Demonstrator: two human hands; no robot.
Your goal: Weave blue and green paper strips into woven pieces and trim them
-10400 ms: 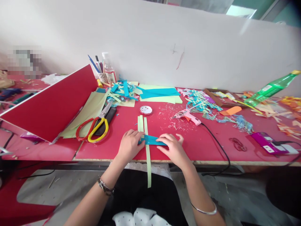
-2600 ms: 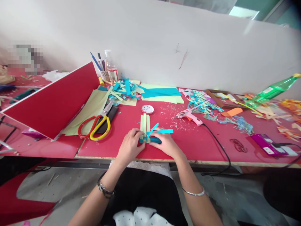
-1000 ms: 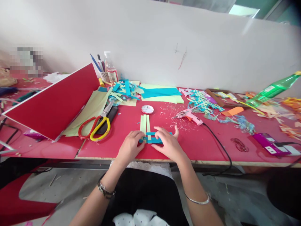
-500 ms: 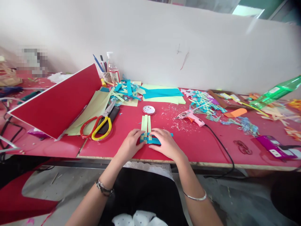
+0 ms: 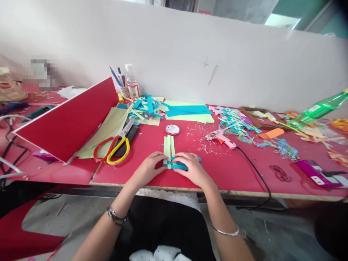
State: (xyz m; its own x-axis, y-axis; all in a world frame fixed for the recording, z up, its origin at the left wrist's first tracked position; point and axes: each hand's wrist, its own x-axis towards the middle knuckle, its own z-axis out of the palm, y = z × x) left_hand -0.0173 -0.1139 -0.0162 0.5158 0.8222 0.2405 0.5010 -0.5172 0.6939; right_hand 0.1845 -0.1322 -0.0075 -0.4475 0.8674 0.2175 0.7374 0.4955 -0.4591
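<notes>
Holding woven paper strips [image 5: 167, 148] — left hand [image 5: 150, 166] loosely curled, right hand [image 5: 190, 166] likewise, facing it.

With a round white lid [image 5: 172, 129] on the red tabletop [image 5: 220, 168] as the dial's centre, a red board [image 5: 73, 125] with white edges leans at nine o'clock. Scissors [image 5: 119, 137] with one red and one yellow handle lie between eight and nine. A patterned cup [image 5: 124, 91] of pens [image 5: 115, 75] stands at ten, a clear bottle [image 5: 133, 87] just beside it. A pink glue gun [image 5: 222, 137] lies near three, a green bottle [image 5: 317, 111] tilts farther out, and a purple socket box [image 5: 312, 172] sits between three and four.
</notes>
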